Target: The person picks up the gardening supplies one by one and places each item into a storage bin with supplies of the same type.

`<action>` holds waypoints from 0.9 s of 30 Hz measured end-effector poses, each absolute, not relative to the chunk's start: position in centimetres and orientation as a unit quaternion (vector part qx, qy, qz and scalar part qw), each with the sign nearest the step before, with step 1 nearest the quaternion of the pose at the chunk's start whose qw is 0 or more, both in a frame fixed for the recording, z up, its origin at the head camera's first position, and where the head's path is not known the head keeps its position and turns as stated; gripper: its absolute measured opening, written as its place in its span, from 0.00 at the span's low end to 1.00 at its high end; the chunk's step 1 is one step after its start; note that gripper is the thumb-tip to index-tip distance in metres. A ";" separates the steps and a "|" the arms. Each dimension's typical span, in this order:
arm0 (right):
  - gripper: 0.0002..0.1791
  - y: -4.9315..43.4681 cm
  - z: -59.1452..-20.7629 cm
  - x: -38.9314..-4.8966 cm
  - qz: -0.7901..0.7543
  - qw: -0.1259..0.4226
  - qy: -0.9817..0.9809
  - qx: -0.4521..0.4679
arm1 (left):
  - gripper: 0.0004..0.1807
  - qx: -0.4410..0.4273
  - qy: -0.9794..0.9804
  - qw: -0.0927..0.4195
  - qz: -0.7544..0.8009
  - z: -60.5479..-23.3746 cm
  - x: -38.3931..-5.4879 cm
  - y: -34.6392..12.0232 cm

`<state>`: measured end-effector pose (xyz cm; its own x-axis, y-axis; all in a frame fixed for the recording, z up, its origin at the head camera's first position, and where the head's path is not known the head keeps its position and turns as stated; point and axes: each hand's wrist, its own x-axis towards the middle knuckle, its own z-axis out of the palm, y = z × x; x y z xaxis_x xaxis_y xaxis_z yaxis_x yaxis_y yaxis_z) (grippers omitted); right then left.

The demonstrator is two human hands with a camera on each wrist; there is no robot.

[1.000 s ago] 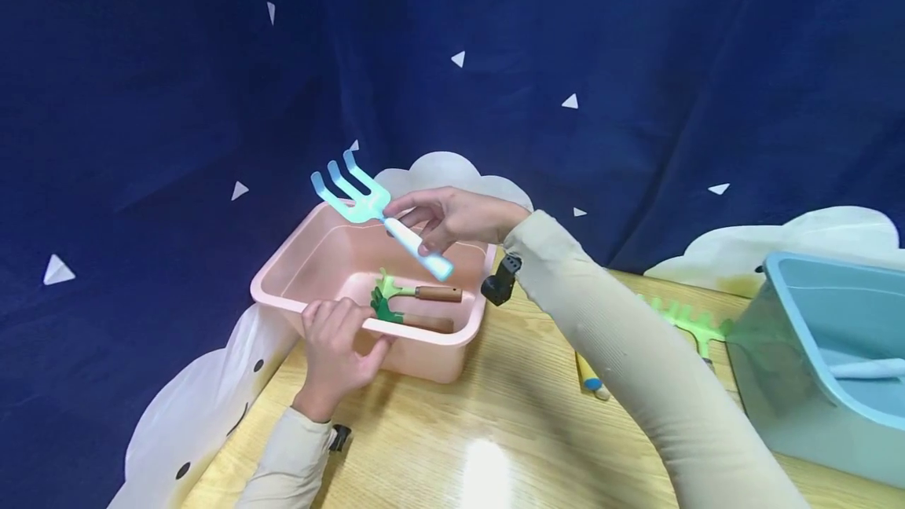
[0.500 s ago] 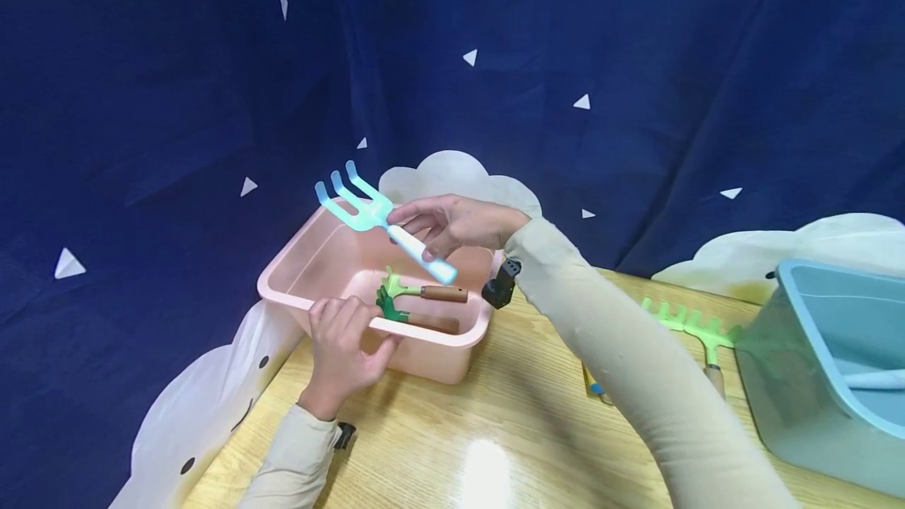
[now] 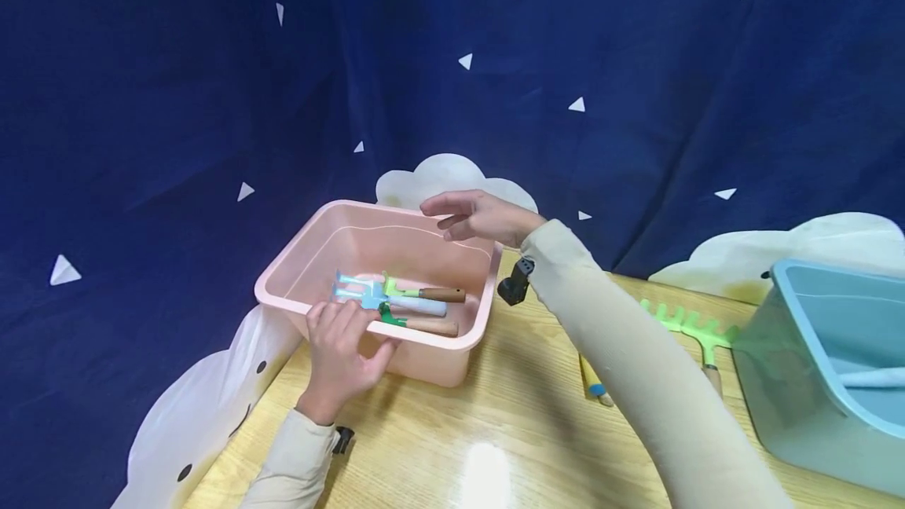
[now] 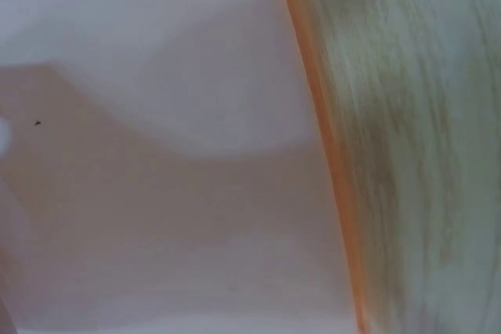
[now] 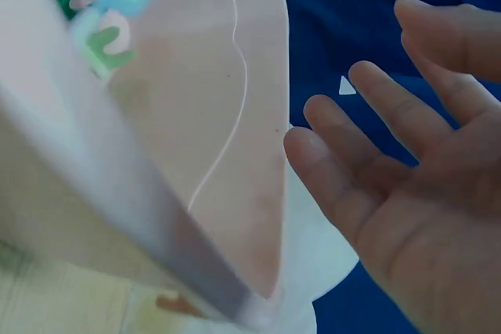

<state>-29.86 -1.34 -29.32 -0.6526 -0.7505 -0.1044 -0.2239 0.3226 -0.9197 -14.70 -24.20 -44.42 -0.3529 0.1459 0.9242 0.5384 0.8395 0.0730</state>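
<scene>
My left hand (image 3: 344, 348) grips the front rim of a pink bin (image 3: 417, 356), fingers over the edge and thumb on the outer wall. Inside lies a light-blue hand fork (image 3: 417, 305), between a light-green rake with a brown handle (image 3: 441, 294) and a dark-green rake with a paler handle (image 3: 431, 326). Over the bin's back right rim, my right hand (image 3: 484, 216) holds nothing. In the right wrist view its fingers (image 5: 391, 107) are spread and relaxed beside the bin wall. The bin's outer wall (image 4: 196, 217) fills most of the left wrist view.
A blue-grey bin (image 3: 799, 383) with a pale handle (image 3: 873, 378) inside stands at the right. Left of it lie light-green rakes (image 3: 707, 336) and a yellow tool (image 3: 590, 375), partly behind my right sleeve. A dark blue curtain (image 3: 424, 38) hangs behind the wooden table (image 3: 424, 446).
The right hand has let go of the light-blue hand fork, which dropped into the pink bin, and has drawn slightly right with its fingers loosened. The left hand stays on the rim.
</scene>
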 end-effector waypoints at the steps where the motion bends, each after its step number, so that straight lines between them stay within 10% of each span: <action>1: 0.31 -1.2 -29.3 -29.8 -0.486 0.265 0.771 -0.314 | 0.22 -0.213 -0.801 0.527 -0.187 -44.4 -14.7 -24.3; 27: 0.25 11.0 -26.6 -26.8 -0.360 0.157 0.867 -0.306 | 0.23 -0.203 -0.800 0.534 -0.185 -44.6 -14.9 -25.8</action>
